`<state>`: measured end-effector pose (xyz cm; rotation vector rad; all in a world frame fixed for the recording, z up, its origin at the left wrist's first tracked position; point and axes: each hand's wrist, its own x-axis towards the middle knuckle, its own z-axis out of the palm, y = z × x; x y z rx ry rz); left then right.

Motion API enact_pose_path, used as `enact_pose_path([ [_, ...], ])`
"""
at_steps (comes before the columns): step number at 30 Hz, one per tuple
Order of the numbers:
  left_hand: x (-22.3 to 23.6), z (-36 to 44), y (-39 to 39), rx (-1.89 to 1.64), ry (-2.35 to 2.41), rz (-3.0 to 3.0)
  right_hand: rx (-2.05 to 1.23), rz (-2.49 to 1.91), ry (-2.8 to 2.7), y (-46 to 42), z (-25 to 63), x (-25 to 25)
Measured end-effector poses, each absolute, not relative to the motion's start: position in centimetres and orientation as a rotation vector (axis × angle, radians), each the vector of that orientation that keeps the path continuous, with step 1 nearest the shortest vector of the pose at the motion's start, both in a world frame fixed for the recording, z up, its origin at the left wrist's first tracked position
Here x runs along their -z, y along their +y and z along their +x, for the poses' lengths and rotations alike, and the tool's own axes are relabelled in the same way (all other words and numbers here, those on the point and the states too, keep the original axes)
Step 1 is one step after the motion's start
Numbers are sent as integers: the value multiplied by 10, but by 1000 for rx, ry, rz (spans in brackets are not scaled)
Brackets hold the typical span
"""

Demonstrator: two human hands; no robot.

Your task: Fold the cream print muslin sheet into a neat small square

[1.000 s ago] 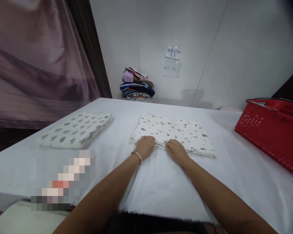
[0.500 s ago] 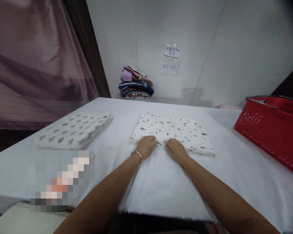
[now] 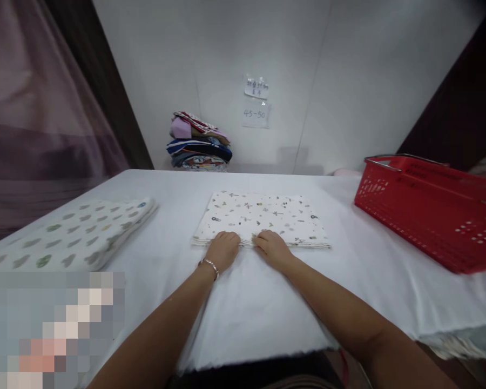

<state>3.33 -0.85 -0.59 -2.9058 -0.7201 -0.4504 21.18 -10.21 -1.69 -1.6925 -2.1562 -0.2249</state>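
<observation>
A white folded cloth (image 3: 263,213) with a small print of leaves and insects lies flat on the table in front of me. My left hand (image 3: 223,248) has its fingers closed on the near edge, left of the middle. A bracelet circles that wrist. Just to its right, my right hand (image 3: 272,247) pinches the same edge, with a short gap between the two hands. Several layers show along that edge, and the thumbs are mostly hidden. Over on the left lies another folded cloth (image 3: 76,229), thicker and printed with grey and green cloud-like shapes.
A red plastic basket (image 3: 425,210) with metal handles stands on the right of the white-covered table (image 3: 243,319). Beyond the far edge is a stack of folded fabrics (image 3: 200,143). Two paper signs (image 3: 256,102) hang on the wall. A pixelated patch covers the lower left.
The view has turned to the right, so everything appears further left. The printed cloth's near edge lies straighter across the view. Both hands remain on that edge.
</observation>
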Motion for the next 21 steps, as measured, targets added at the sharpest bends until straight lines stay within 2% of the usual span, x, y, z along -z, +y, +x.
enact_pose_path([
  [12,5,33,-4,481,-648,-2950,222,-1722,-2176,-116,220,14],
  [17,7,32,-2,510,-664,-2979,215,-1743,-2158,-161,270,10],
  [21,5,33,-3,477,-673,-2980,148,-1909,-1825,-202,326,5],
])
